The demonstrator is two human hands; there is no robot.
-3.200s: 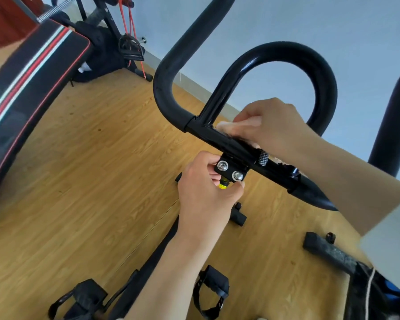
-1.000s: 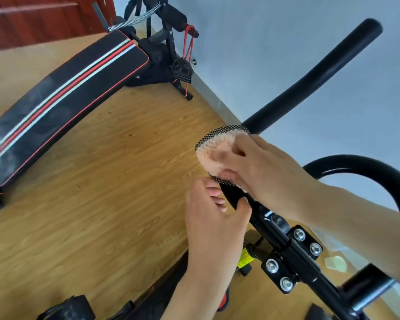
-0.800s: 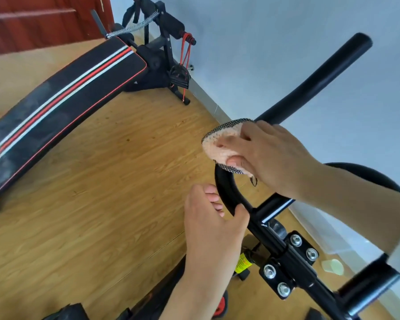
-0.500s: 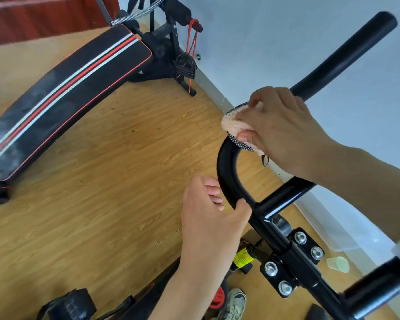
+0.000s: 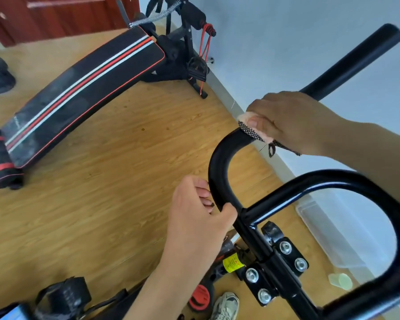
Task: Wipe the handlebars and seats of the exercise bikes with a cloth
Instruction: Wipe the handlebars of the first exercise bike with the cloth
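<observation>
The exercise bike's black handlebar curves up from a bolted clamp at lower right and runs on as a straight grip toward the top right. My right hand presses a pink cloth with a black mesh edge around the bar just past the bend. My left hand grips the lower part of the curve, thumb over the bar, close to where the inner loop bar joins.
A black sit-up bench with red and white stripes lies on the wooden floor at upper left, its frame against the pale wall. A bike pedal and a shoe show at the bottom. A clear plastic box sits by the wall.
My right hand has slid the cloth from the clamp area up around the bend and onto the straight grip. My left hand moved from the clamp to the lower curve and stays there.
</observation>
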